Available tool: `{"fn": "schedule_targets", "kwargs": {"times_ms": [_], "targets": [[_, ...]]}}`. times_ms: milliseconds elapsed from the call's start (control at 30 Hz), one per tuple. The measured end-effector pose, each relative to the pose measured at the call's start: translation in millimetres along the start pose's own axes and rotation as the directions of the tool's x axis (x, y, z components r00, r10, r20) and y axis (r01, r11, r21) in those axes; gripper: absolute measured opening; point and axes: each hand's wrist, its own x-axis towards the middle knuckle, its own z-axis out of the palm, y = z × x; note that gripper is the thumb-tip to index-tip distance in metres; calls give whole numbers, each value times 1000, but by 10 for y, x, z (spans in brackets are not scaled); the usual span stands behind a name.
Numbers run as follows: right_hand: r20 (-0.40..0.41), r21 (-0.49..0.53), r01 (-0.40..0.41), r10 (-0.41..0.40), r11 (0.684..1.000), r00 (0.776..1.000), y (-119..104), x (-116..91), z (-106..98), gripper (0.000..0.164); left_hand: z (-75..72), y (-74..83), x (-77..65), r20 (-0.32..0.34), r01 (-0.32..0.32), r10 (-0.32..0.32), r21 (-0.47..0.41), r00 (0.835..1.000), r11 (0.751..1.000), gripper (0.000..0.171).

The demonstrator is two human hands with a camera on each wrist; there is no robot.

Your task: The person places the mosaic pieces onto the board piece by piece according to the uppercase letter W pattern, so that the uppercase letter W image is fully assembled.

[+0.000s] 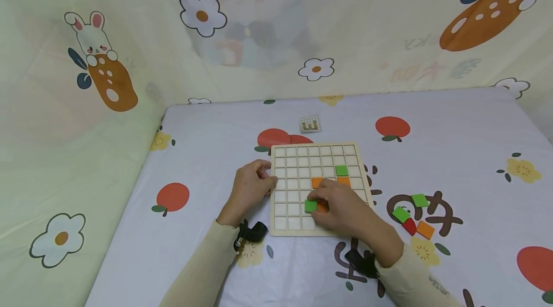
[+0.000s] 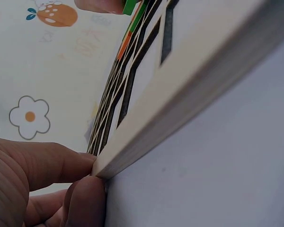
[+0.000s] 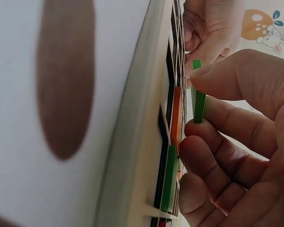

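A pale wooden grid board [image 1: 292,172] lies on the table. At its left edge my left hand [image 1: 250,184] holds on, thumb and fingers against the rim in the left wrist view. My right hand [image 1: 345,206], over the board's lower middle, pinches a green square tile [image 3: 199,105] between thumb and fingers; the tile stands tilted above the cells in the right wrist view. Near that hand, orange tiles [image 1: 317,183] and another green tile [image 1: 342,171] sit in cells. My right hand hides part of the board and whatever tiles lie beneath it.
Loose green tiles [image 1: 419,200], a red piece [image 1: 409,226] and an orange tile [image 1: 425,230] lie right of the board. Behind the board is a small card with a grid pattern [image 1: 310,124]. A printed cloth [image 1: 207,153] covers the table; a patterned curtain [image 1: 259,76] hangs behind.
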Motion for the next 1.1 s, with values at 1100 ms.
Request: {"fn": "schedule_targets", "kwargs": {"times_ms": [1100], "targets": [[28, -32, 84, -83, 996, 996, -9, 37, 25, 21, 9, -5, 5, -8, -5, 5, 7, 1000, 1000, 36]]}}
